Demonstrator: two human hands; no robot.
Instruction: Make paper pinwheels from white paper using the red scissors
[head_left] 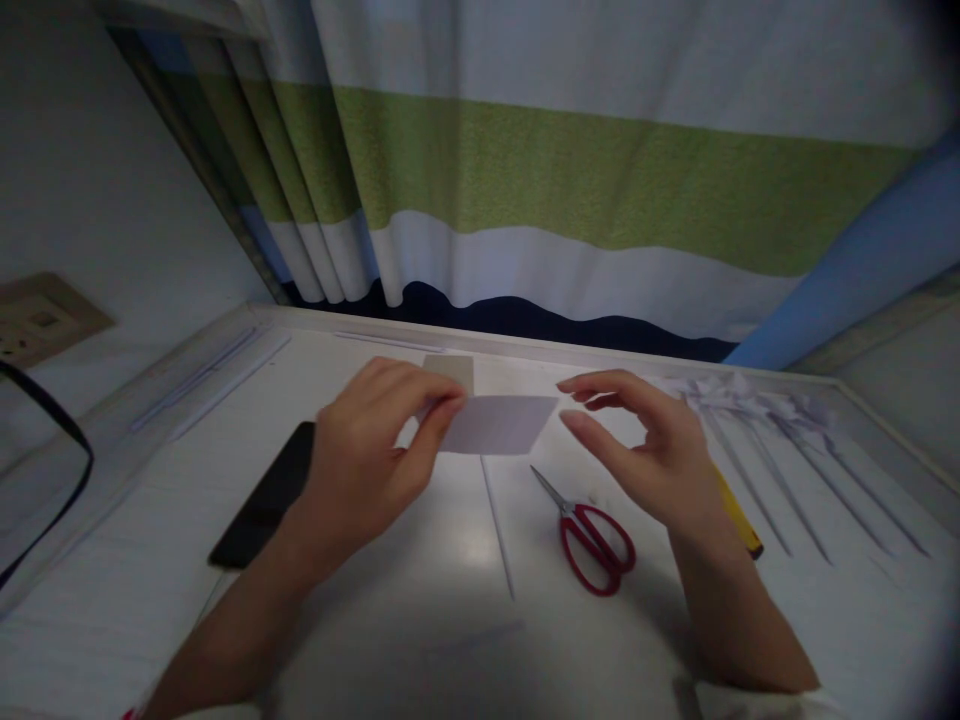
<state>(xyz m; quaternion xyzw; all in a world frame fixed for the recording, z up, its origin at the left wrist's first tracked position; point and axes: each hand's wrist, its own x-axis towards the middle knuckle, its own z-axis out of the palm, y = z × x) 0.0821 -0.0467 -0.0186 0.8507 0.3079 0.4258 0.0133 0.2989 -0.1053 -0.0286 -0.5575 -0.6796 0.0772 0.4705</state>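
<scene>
Over the desk (360, 640), the left hand (375, 450) has its grip pinching the left end of the paper (502, 425), while the right hand (652, 440), grip spread, is just beside the free right end. The paper should handle as light, limp and easily creased, so it is best taken lightly by its opposite ends, clear of the middle. Largest to smallest, I count one phone (262, 500), four rods (788, 489) at the right, one pair of scissors (568, 508), one lone rod (497, 525) and one paper held.
</scene>
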